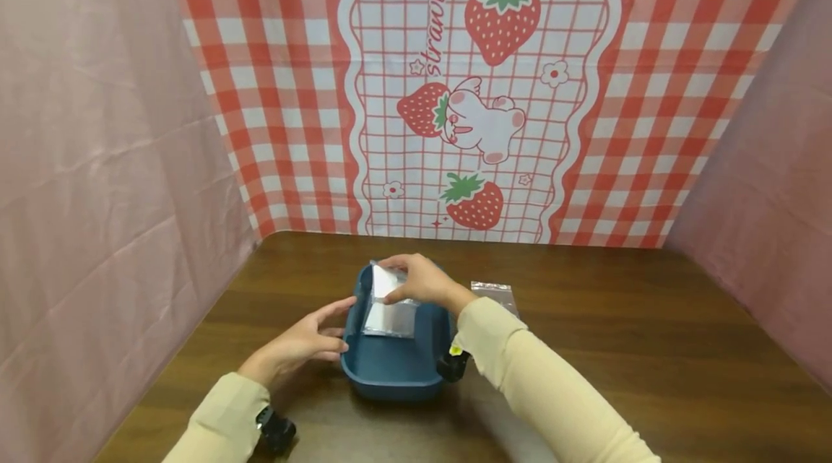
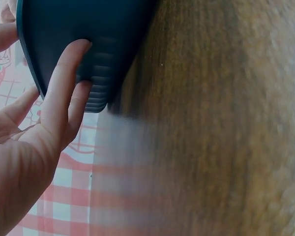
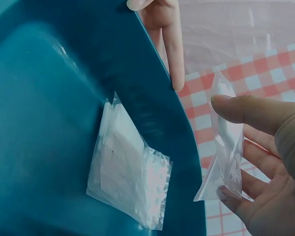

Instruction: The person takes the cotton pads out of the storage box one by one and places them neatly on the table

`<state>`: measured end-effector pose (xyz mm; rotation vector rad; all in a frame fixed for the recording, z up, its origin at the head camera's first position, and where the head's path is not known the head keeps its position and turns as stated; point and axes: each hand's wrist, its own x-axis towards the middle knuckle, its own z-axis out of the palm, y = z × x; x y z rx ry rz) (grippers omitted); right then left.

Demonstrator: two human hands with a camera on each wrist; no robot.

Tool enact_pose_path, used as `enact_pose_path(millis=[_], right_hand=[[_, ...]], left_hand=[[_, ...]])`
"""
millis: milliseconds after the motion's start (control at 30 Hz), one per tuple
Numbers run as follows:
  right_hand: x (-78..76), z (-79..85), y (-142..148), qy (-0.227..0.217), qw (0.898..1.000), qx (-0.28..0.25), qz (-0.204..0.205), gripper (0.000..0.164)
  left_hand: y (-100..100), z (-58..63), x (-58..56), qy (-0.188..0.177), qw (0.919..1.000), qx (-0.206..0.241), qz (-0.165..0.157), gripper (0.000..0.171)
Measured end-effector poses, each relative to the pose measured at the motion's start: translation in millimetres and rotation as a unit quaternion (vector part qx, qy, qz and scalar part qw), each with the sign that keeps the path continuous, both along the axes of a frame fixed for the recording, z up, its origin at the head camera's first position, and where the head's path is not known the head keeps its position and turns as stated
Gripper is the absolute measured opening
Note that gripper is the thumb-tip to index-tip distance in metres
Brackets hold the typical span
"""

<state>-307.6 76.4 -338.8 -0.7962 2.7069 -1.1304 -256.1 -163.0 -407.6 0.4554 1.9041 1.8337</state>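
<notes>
A blue plastic bin (image 1: 393, 383) stands on the table in the head view. My right hand (image 1: 425, 281) pinches a clear plastic packet (image 3: 228, 130) between thumb and fingers, over the bin's far part. Inside the bin, against one wall, lie flat clear packets (image 3: 125, 162) that overlap; their exact number is hard to tell. My left hand (image 1: 295, 344) rests against the bin's left side. In the left wrist view, its extended fingers (image 2: 64, 78) touch the bin's outer wall, below the rim.
Another clear packet (image 1: 495, 295) lies on the wooden table (image 1: 617, 347) to the right of the bin, partly behind the right forearm. A red-checked strawberry cloth (image 1: 455, 87) hangs at the back. Pink curtains (image 1: 117, 159) flank both sides.
</notes>
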Motion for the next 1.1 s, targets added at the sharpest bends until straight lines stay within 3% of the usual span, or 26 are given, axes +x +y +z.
enact_pose_path(millis=[533, 900, 1100], right_hand=[[16.8, 2.3, 40.8, 0.052, 0.999, -0.006, -0.014, 0.061], [16.4, -11.9, 84.3, 0.069, 0.997, -0.025, -0.035, 0.062], [16.8, -21.6, 109.1, 0.057, 0.996, -0.031, -0.059, 0.063]], left_hand=[[0.2, -2.3, -0.7, 0.01, 0.9999, 0.0, 0.001, 0.08], [-0.6, -1.5, -0.6, 0.007, 1.0, -0.001, -0.003, 0.08], [-1.6, -0.5, -1.3, 0.001, 0.9999, 0.006, -0.009, 0.08]])
